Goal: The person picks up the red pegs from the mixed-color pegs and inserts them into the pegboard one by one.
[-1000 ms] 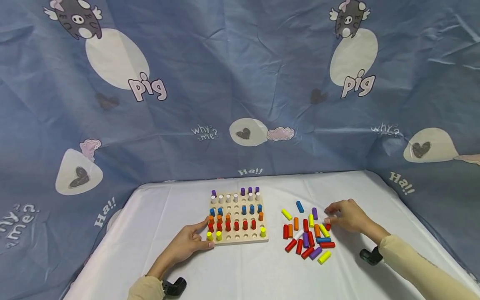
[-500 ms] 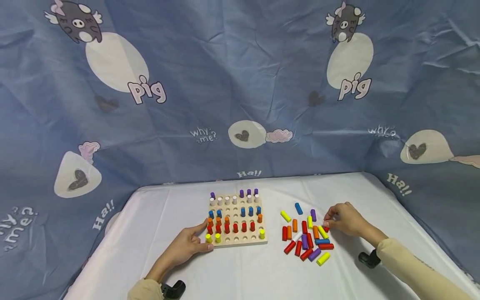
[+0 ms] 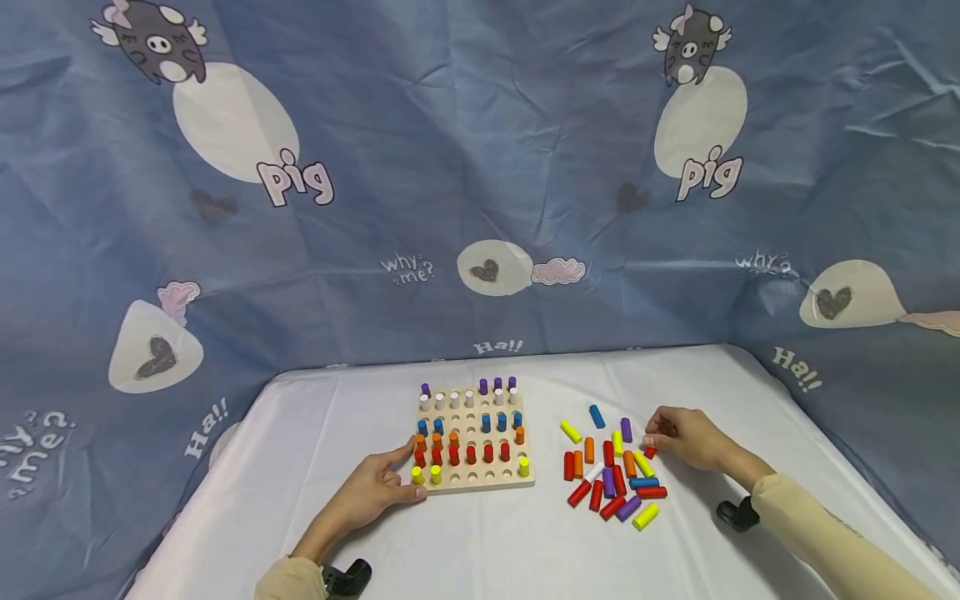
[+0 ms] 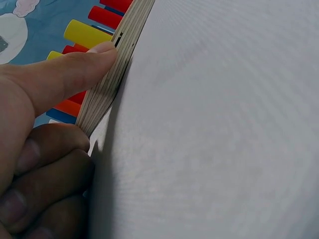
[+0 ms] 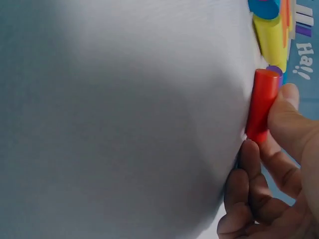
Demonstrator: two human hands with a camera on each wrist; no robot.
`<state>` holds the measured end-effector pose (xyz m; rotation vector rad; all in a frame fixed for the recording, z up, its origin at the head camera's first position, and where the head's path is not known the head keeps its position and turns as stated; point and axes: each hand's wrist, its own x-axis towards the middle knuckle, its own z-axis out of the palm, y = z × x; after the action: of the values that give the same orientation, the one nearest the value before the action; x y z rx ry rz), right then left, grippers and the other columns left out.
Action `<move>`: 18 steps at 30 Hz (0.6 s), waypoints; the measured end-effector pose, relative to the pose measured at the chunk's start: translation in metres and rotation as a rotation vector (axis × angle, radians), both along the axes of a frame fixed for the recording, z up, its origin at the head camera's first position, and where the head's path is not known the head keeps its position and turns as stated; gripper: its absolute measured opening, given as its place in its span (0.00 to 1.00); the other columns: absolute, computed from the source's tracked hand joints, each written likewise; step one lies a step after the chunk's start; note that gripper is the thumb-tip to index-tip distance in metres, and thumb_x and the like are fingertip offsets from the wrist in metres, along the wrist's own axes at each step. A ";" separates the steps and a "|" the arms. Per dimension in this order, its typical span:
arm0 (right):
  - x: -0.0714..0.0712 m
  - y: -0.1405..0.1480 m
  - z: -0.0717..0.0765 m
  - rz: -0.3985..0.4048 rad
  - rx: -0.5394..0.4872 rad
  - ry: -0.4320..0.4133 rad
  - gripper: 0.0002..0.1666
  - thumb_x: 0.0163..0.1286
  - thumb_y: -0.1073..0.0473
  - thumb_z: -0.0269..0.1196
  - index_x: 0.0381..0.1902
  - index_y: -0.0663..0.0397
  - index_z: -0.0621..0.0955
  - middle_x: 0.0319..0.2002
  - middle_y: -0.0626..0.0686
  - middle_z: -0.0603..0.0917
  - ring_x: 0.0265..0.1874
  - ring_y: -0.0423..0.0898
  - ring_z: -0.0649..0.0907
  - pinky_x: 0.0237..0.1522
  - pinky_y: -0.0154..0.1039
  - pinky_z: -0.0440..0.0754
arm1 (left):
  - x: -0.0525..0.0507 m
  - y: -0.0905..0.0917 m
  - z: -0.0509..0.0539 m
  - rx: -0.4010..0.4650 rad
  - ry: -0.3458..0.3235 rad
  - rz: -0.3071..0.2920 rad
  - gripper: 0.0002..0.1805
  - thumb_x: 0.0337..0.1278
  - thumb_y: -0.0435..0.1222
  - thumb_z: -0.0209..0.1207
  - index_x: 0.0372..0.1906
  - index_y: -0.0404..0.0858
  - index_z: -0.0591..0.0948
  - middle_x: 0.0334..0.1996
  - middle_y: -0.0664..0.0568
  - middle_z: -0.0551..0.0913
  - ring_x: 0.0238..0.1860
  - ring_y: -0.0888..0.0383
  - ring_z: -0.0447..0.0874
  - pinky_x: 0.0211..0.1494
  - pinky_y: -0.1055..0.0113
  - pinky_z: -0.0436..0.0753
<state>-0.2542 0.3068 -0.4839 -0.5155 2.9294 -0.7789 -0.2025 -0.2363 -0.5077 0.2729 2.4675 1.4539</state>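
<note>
In the head view, the right hand [image 3: 684,436] covers much of the red peg [image 3: 650,452]. Holes in the board [image 3: 480,483] hide the lower ends of the standing pegs [image 3: 453,456]. Both sleeves [image 3: 832,533] run off the picture, as does the near side of the surface [image 3: 465,550]. The left wrist view cuts off the board at the top and the left hand [image 4: 50,149] at the left, its thumb screening some pegs. In the right wrist view, a blue peg [image 5: 264,9] is cropped.
</note>
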 end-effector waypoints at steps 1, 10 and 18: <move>0.000 0.000 -0.001 0.000 -0.001 0.003 0.12 0.72 0.51 0.72 0.38 0.52 0.82 0.31 0.45 0.81 0.32 0.42 0.75 0.37 0.36 0.73 | 0.000 0.000 0.000 -0.003 -0.003 -0.001 0.54 0.53 0.43 0.79 0.82 0.34 0.65 0.13 0.61 0.60 0.17 0.63 0.54 0.22 0.71 0.61; -0.001 0.001 -0.002 0.022 -0.001 -0.018 0.17 0.74 0.47 0.69 0.34 0.52 0.79 0.28 0.44 0.77 0.30 0.41 0.73 0.34 0.35 0.68 | 0.001 0.000 0.003 -0.012 0.017 0.006 0.53 0.52 0.43 0.79 0.81 0.34 0.66 0.13 0.60 0.60 0.17 0.63 0.54 0.22 0.70 0.60; 0.000 0.004 0.003 0.010 -0.028 -0.073 0.18 0.74 0.45 0.69 0.35 0.52 0.79 0.28 0.45 0.78 0.30 0.42 0.74 0.35 0.35 0.68 | 0.001 0.001 0.003 -0.007 0.012 0.000 0.54 0.53 0.43 0.79 0.81 0.34 0.65 0.13 0.61 0.59 0.16 0.63 0.53 0.22 0.71 0.60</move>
<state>-0.2541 0.3107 -0.4804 -0.4928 2.8504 -0.8203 -0.2011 -0.2350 -0.5042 0.2806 2.4820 1.4472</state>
